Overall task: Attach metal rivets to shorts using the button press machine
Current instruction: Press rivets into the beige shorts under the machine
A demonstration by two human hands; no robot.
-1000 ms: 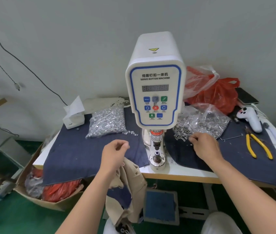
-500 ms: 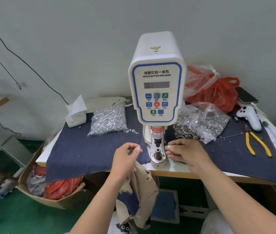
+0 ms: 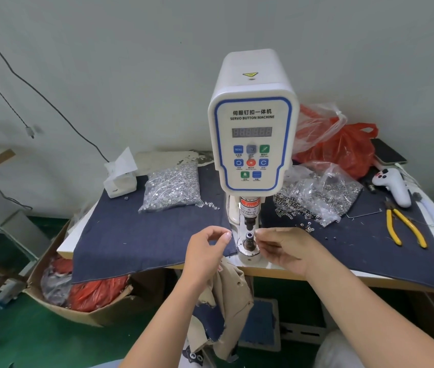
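Head view showed the press [image 3: 252, 134] standing upright at the middle of the table [image 3: 269, 266], its long axis vertical and its control panel facing the camera, with the ram pointing straight down at the lower die [image 3: 248, 239], a small spring-wrapped post on a round base. Both hands hovered at the die, one on each side. The left hand [image 3: 206, 252] sat just left of it, fingers curled with thumb and forefinger drawn close together; whether a rivet lay between them could not be told. The right hand [image 3: 285, 248] was just right of the die, its thumb and forefinger tips pinched together near the post, again with any rivet too small to make out. The shorts [image 3: 226, 296], beige with a dark blue patch, hung below the table edge under the left wrist, their length running downward toward the floor; what held them up was hidden by the forearm. A blue cloth [image 3: 136, 235] covered the tabletop. A bag [image 3: 173, 188] of silver rivet parts lay left of the press, and an open bag [image 3: 322, 195] of ring-shaped parts lay to the right, some spilled on the cloth. Yellow-handled pliers [image 3: 404, 227] lay near the right edge.
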